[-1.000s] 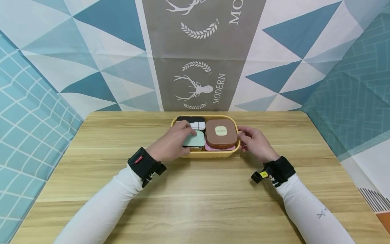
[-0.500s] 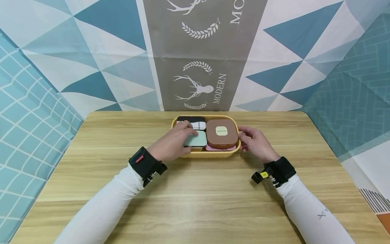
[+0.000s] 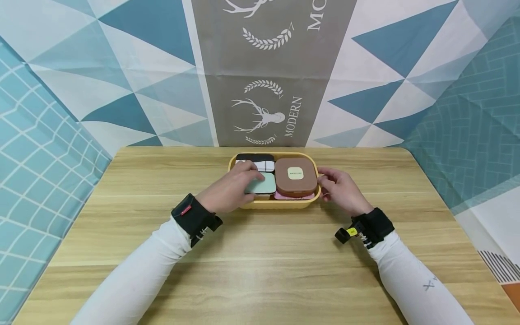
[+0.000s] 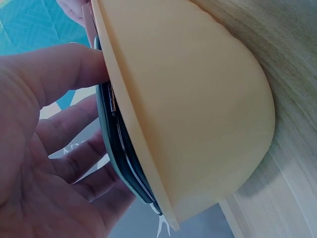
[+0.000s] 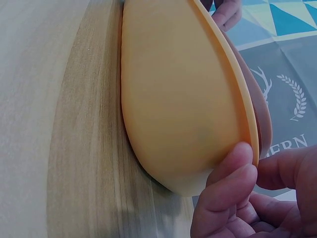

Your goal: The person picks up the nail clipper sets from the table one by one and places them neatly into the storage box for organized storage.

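Note:
A yellow oval basket (image 3: 280,205) stands at the back middle of the table. My left hand (image 3: 227,189) holds a flat mint-green hinged case (image 3: 266,185) inside it, at the near left. In the left wrist view the thumb presses the case's hinged edge by the rim, while the other fingers lie along its lid. At the other end my right hand (image 3: 343,194) pinches the basket's rim between thumb and fingers. A brown rounded-square box (image 3: 295,184) with a cream label fills the basket's right half. Behind the green case lies a black-and-white case (image 3: 255,158), partly covered by my left fingers.
Something flat and pink (image 3: 280,196) shows beneath the brown box. The wooden table (image 3: 260,271) stretches from the basket toward me. A patterned cloth (image 3: 162,72) hangs right behind the table's back edge. Each wrist wears a black strap (image 3: 373,228).
The mint-green case has shifted slightly right, toward the brown box, with my left hand on it. My right hand stays at the rim, and the basket has hardly moved.

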Demonstrator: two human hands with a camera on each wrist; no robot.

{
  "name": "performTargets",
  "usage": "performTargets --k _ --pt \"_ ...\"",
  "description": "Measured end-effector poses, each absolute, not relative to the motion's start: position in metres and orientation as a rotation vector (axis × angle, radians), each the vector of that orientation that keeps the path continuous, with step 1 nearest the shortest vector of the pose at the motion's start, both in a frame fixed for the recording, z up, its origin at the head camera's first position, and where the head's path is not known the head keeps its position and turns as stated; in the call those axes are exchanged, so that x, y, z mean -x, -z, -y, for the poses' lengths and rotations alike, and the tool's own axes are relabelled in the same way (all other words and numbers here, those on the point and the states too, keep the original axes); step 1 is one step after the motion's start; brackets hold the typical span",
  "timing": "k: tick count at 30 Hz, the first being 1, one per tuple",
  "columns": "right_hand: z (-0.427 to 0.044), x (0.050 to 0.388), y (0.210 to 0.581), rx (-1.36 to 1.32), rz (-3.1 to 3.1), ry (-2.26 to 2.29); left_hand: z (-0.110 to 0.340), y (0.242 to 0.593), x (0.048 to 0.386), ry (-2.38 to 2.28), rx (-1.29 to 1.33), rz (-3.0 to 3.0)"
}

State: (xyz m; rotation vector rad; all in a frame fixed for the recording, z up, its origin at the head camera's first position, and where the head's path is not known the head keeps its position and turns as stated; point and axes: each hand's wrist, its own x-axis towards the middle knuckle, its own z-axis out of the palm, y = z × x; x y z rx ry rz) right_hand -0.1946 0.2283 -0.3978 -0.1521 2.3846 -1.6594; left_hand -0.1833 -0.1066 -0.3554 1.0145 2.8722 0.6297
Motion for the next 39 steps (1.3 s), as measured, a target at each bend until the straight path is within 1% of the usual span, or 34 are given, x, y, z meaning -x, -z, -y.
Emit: performTargets --k 20,29,39 --pt "-0.229 0.196 0.399 0.170 -2.395 1.648 0.111 0.359 0.183 -0.603 -1.110 -2.907" --pt "-0.229 0.194 0.398 0.157 -2.390 1.650 0.115 0.362 0.178 -0.630 -1.039 -2.973" --pt "-0.228 0.195 0.397 0.171 -2.395 1.655 0.122 0.363 0.177 -0.706 -1.055 -2.966"
